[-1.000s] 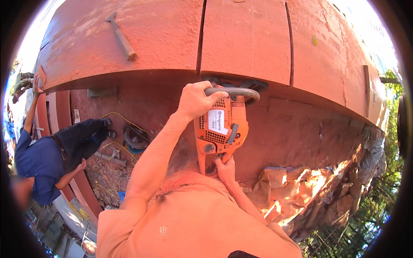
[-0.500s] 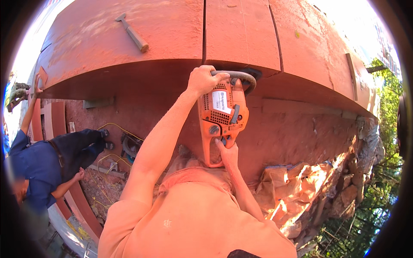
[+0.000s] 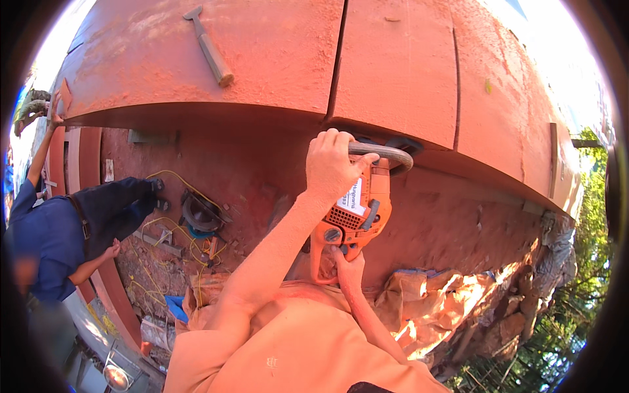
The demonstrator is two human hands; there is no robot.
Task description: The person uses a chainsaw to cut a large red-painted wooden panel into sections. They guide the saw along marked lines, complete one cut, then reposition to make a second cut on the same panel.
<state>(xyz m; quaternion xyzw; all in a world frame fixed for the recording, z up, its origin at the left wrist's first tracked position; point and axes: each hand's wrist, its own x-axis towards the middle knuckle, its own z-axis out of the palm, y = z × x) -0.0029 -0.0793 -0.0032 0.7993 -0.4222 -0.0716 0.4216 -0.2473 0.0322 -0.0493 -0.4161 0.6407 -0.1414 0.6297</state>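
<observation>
Left grip [image 3: 331,164] and right grip [image 3: 350,268] clasp the saw [image 3: 381,192], centre of frame; keep both firm, saw steady beside the slab [image 3: 275,56].

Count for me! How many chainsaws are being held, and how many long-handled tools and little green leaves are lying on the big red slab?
Orange chainsaw: 1
Long-handled tool: 1
Little green leaf: 1
Total: 3

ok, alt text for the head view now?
An orange chainsaw held at the near edge of a large reddish slab: left hand on its curved handle, right hand at its rear. A hand tool lies on the slab; a co-worker in blue is at left.
</observation>
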